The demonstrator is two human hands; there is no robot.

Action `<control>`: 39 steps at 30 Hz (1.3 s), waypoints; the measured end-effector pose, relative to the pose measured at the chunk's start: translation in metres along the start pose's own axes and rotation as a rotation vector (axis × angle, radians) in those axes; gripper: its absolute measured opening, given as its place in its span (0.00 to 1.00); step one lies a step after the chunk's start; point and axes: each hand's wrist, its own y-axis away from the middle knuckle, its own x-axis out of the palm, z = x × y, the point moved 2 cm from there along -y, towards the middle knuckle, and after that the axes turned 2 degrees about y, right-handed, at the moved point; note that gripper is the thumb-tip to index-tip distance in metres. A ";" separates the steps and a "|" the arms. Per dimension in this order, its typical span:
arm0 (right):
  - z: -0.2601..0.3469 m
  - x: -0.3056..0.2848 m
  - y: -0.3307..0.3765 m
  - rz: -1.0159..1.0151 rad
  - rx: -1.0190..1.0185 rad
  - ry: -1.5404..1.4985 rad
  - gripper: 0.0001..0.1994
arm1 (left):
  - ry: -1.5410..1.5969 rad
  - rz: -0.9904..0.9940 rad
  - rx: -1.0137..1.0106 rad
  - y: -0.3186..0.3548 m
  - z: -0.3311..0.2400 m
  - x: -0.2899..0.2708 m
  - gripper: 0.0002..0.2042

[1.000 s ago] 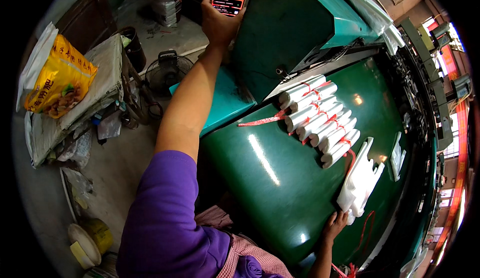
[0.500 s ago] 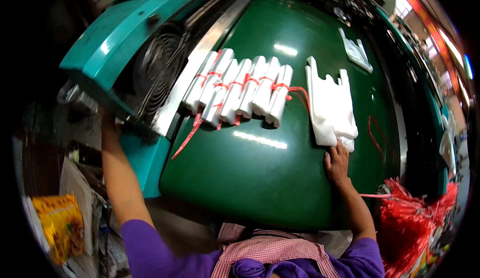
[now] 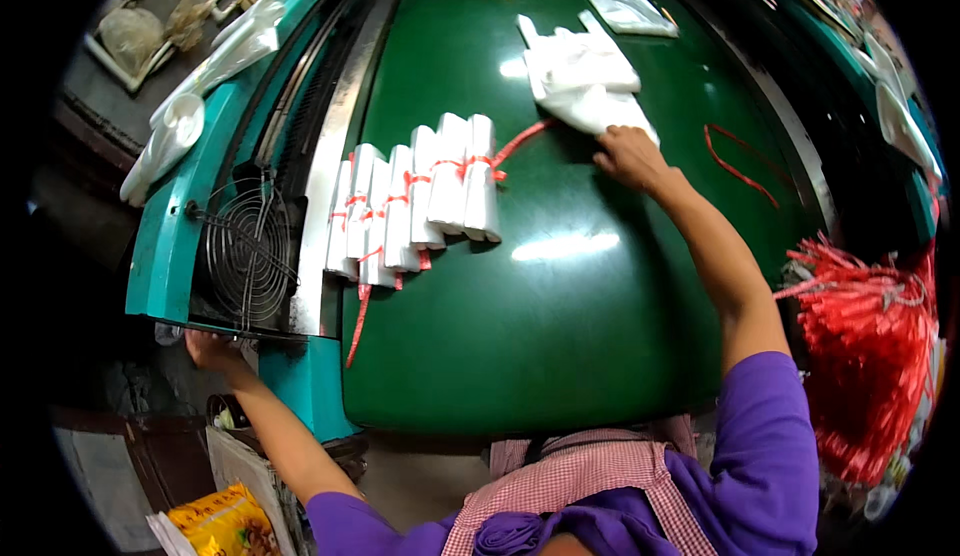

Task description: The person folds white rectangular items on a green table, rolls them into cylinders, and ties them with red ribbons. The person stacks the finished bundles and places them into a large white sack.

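Note:
White plastic carrier bags (image 3: 585, 66) lie in a crumpled stack on the green tabletop (image 3: 480, 336), handles pointing away from me. At their near end, my right hand (image 3: 632, 159) has its fingers curled closed on the plastic. A red plastic ribbon (image 3: 525, 138) runs from under the bags to several white rolled bundles (image 3: 452, 178) tied with red. These bundles lie side by side at the table's left. My left hand (image 3: 208, 348) is at the lower edge of the teal machine housing (image 3: 158, 266), below a round wire guard (image 3: 245, 256); its fingers are largely hidden.
Another white bag (image 3: 632, 11) lies farther back on the table. A loose red ribbon loop (image 3: 735, 166) rests near the right edge. Red ribbon strands (image 3: 870, 346) hang in a thick bunch at the right. A yellow package (image 3: 225, 524) sits at lower left. White rolls (image 3: 175, 141) rest on the housing.
My right hand and the carrier bags have moved farther up the table, and the bags look more bunched. My left hand stays by the housing. The whole view has shifted.

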 end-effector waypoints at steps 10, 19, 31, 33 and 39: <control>0.114 -0.066 0.218 -0.002 -0.067 -0.663 0.12 | -0.221 0.557 0.543 0.341 -0.155 0.160 0.26; 0.123 -0.218 0.138 -0.893 -0.165 -0.658 0.31 | 0.000 1.091 -0.152 0.491 -0.146 0.304 0.14; 0.101 -0.079 0.305 0.496 -0.262 -0.379 0.46 | -0.088 1.081 -1.034 0.482 -0.100 0.188 0.27; 0.098 -0.068 0.320 0.426 -0.244 -0.307 0.50 | -0.179 1.297 -0.724 0.480 -0.105 0.193 0.27; 0.097 -0.068 0.324 0.383 -0.233 -0.445 0.43 | -0.525 1.637 0.609 0.477 -0.121 0.234 0.05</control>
